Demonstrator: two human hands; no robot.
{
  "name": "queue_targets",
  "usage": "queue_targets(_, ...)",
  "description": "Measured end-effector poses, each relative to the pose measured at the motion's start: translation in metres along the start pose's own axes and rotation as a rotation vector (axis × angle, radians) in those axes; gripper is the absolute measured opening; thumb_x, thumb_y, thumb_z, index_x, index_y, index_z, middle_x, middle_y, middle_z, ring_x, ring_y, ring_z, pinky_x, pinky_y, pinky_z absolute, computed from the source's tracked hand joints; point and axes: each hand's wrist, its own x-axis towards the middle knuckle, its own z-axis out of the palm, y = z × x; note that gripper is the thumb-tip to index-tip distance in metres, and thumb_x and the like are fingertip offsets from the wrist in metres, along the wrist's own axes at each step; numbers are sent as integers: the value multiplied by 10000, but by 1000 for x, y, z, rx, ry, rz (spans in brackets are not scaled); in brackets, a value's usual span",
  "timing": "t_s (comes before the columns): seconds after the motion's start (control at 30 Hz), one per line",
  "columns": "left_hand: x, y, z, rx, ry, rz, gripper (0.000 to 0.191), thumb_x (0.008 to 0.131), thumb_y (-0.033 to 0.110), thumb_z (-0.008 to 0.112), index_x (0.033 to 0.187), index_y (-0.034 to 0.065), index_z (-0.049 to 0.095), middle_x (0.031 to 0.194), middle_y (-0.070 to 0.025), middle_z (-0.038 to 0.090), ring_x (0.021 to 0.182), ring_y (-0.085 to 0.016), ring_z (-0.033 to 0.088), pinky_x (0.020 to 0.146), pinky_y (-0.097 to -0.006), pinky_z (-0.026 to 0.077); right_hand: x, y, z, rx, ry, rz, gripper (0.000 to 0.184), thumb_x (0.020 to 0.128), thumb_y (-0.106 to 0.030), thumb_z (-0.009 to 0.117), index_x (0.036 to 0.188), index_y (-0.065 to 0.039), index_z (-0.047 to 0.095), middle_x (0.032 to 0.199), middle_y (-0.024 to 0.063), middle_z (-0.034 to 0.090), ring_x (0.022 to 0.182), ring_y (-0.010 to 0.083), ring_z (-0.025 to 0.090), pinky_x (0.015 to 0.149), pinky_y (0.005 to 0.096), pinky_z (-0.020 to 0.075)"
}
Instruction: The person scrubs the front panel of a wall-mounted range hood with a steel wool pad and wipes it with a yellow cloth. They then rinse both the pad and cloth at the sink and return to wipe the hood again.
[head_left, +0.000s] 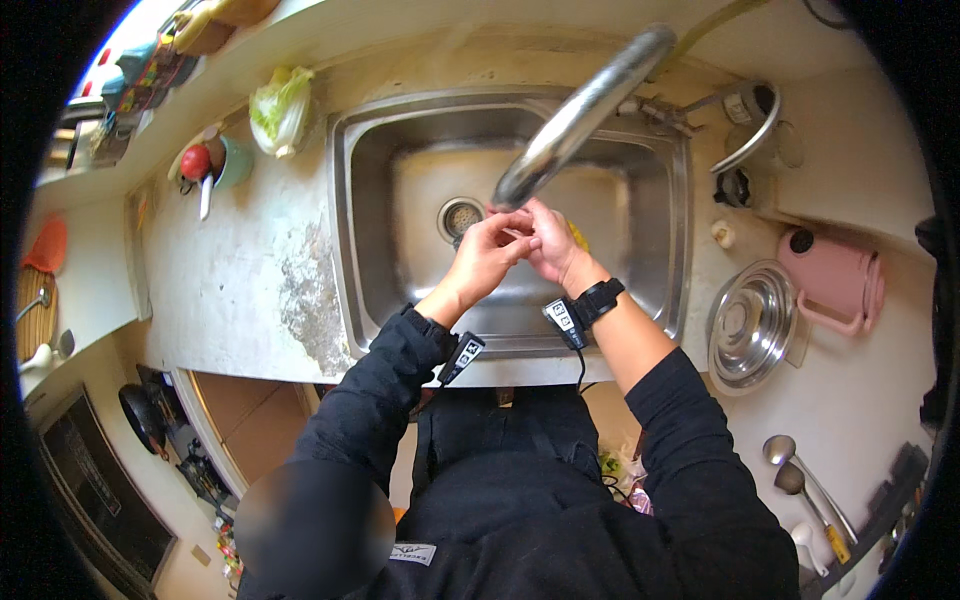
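Observation:
Both of my hands meet over the stainless steel sink (420, 277), under the tip of the metal faucet (585, 112). My left hand (487, 255) has its fingers curled against the fingers of my right hand (551, 244). Whether anything small lies between the fingers cannot be told, as the faucet and the fingers themselves hide part of them. Something yellow (578, 235) shows in the sink just beyond my right hand. The round drain strainer (460, 218) is to the left of the hands. Each wrist wears a black strap with a small tagged device.
Left of the sink are a leafy cabbage (281, 112) and a light green cup (236, 163) with utensils. On the right stand a metal basin (752, 328), a pink pitcher-like container (832, 277) and a garlic bulb (723, 233). Ladles (780, 450) hang at the lower right.

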Motion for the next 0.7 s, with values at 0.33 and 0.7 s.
queue_targets(0.33, -6, 11, 3, 250, 35, 200, 92, 932, 70, 720, 993, 17, 677, 815, -1, 658, 750, -76, 604, 667, -238, 503, -5, -12, -8, -405, 53, -233, 431, 1048, -424, 529, 1199, -31, 623, 1134, 78, 670, 950, 157, 646, 845, 286, 528)
queue_targets(0.7, 22, 15, -40, 603, 332, -30, 267, 862, 158, 720, 1071, -8, 704, 925, -224, 710, 886, -335, 710, 793, -407, 542, 13, -192, -42, -1288, 948, -1126, 338, 914, -273, 692, 1132, -15, 683, 993, 189, 713, 923, 374, 686, 840, 463, 530)
